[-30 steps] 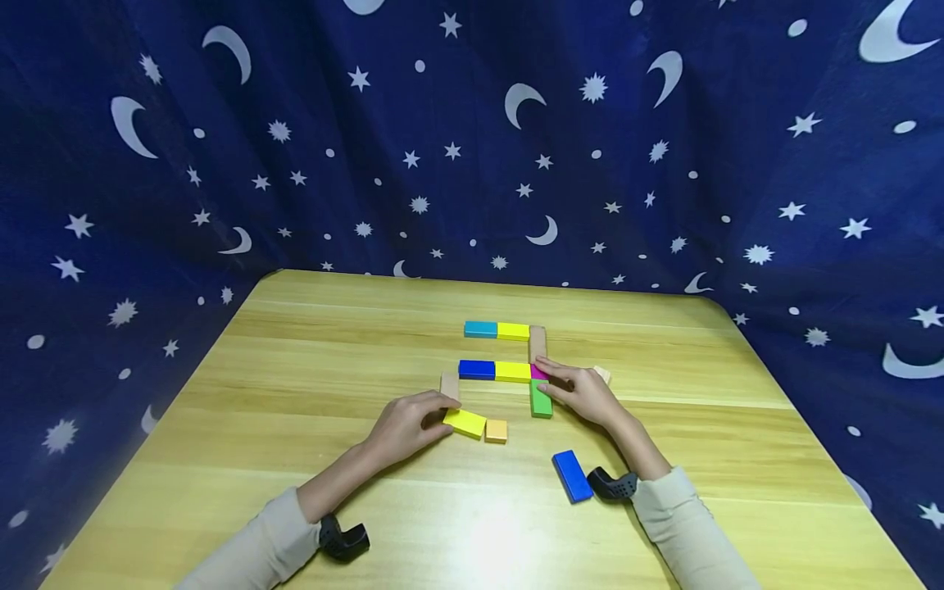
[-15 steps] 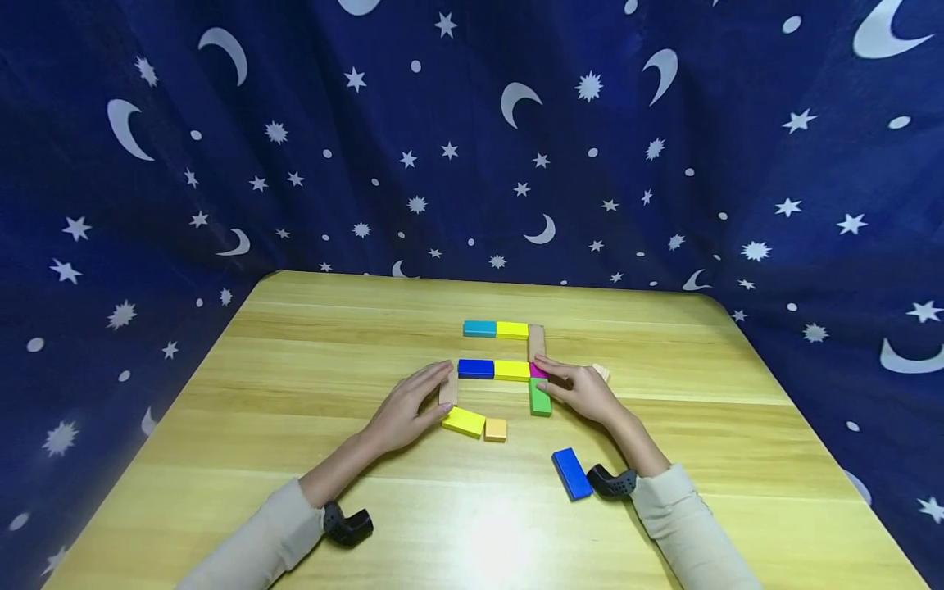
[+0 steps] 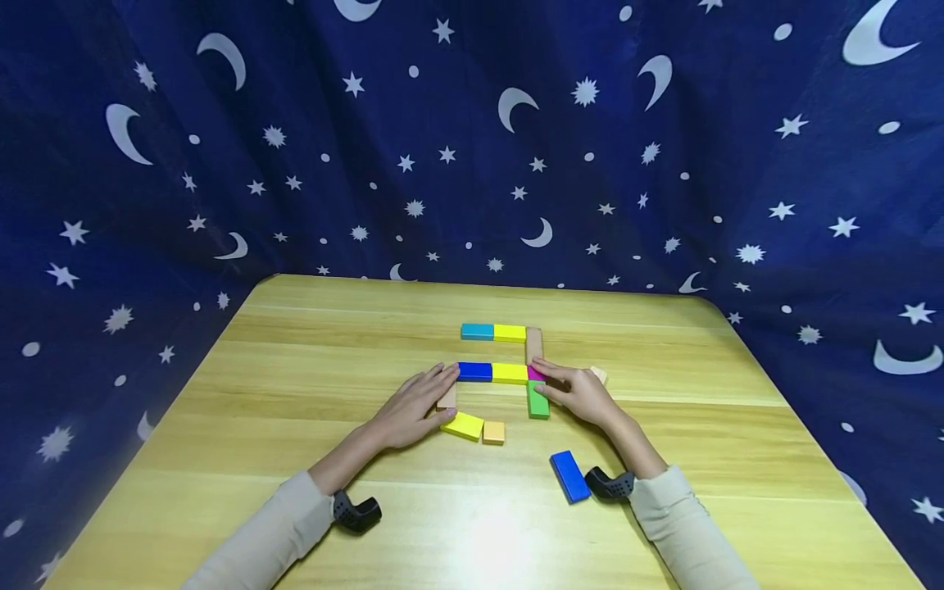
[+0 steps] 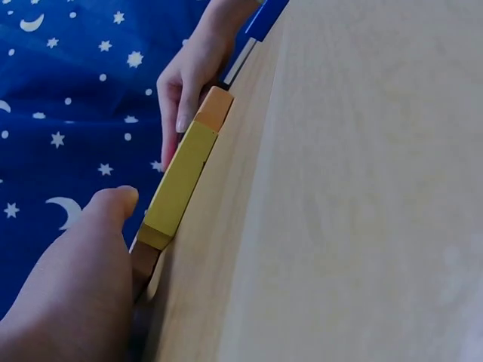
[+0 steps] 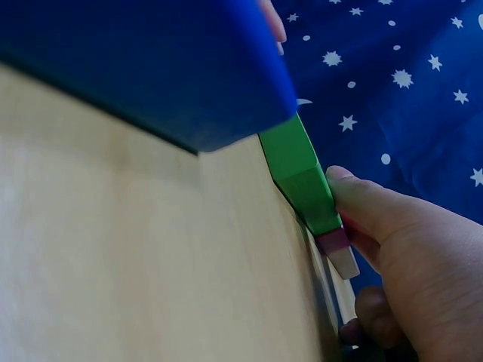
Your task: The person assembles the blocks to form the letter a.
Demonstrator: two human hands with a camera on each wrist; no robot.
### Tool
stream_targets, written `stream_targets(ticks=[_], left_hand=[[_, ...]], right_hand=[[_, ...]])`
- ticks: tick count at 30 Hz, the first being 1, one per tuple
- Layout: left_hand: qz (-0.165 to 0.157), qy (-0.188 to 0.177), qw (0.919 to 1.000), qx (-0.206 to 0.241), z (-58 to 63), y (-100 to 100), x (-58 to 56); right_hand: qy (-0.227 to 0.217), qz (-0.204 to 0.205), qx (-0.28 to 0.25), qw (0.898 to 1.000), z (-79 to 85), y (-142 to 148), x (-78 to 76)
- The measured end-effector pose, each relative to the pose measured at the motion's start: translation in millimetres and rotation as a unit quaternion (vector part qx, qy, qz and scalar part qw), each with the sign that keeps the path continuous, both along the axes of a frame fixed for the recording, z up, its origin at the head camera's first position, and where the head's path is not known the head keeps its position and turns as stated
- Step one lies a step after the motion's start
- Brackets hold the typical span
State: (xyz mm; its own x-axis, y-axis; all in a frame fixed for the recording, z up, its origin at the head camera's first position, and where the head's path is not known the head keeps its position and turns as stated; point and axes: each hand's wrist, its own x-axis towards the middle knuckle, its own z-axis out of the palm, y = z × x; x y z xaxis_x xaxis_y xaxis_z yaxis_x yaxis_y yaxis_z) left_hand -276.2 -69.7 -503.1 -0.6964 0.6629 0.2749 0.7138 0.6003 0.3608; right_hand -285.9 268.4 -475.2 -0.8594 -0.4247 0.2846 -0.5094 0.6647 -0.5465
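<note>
My left hand (image 3: 415, 410) lies with fairly straight fingers over a plain wooden block (image 3: 447, 399), its fingertips at the left end of a dark blue block (image 3: 474, 372). Its thumb is at the left end of a yellow block (image 3: 464, 426); an orange block (image 3: 494, 433) sits right of that. My right hand (image 3: 583, 396) touches a magenta block (image 3: 535, 374) with its fingertips, partly covering it. The right thumb rests at a green block (image 3: 538, 400), also seen in the right wrist view. A second yellow block (image 3: 510, 374) joins the dark blue and magenta ones.
Behind, a teal block (image 3: 477, 332), another yellow block (image 3: 510, 333) and a plain wooden block (image 3: 534, 344) form a corner. A loose blue block (image 3: 570, 476) lies near my right wrist. A small pale block (image 3: 599, 375) is behind the right hand. A star-patterned curtain surrounds the table (image 3: 258, 459).
My left hand has left the lower yellow block, moved up over the plain wooden block and reached the dark blue block's end. My right hand has stayed in place.
</note>
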Motion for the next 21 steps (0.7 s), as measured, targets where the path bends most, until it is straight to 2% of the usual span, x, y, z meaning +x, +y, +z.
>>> stream_targets(ticks=[9,21], left_hand=[[0.005,0.014,0.9992,-0.038,1.1,0.5,1.5],[0.006,0.015,0.9991,-0.039,1.2,1.1,1.9]], right_hand=[[-0.003,-0.001,-0.001,1.000,1.8,-1.2,0.9],[-0.003,-0.002,0.002,1.000,4.5,-2.3,2.5]])
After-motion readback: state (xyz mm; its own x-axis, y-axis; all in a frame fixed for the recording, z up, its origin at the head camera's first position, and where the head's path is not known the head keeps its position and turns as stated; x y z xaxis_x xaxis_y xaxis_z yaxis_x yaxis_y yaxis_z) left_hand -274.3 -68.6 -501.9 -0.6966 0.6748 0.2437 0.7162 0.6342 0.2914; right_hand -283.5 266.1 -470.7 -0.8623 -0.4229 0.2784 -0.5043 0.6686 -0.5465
